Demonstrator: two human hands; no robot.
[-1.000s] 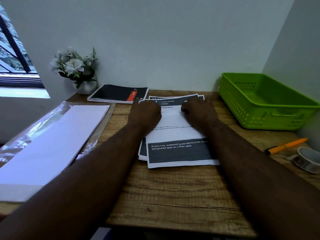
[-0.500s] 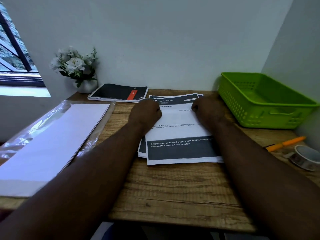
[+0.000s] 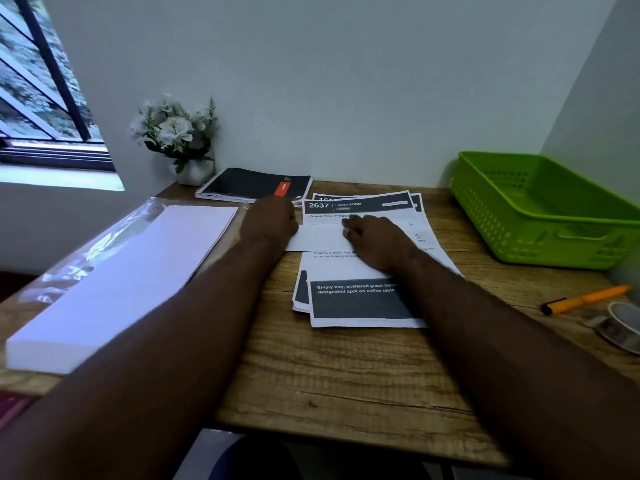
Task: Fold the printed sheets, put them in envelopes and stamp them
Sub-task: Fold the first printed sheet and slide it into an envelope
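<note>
Wooden desk point(image 3: 346, 368) against a pale wall, window at ten o'clock. Going left to right: a pack of white envelopes point(image 3: 117, 278) in clear wrap lies at nine o'clock, a pot of white flowers point(image 3: 176, 133) and a black notebook point(image 3: 252, 184) sit at eleven. The left hand point(image 3: 272, 220) is at the left edge of a white folded strip point(image 3: 318, 237); whether it pinches or presses, I cannot tell. Just right of it the right hand point(image 3: 377, 240) lies fairly flat on the printed sheets point(image 3: 360, 303), fingertips on that strip. A second ago both hands sat apart near the stack's top; now the right has slid inward and the strip has appeared, so a first fold seems begun. A green basket point(image 3: 554, 216) stands at two o'clock, an orange pen point(image 3: 588, 299) and tape roll point(image 3: 620, 323) at three.
</note>
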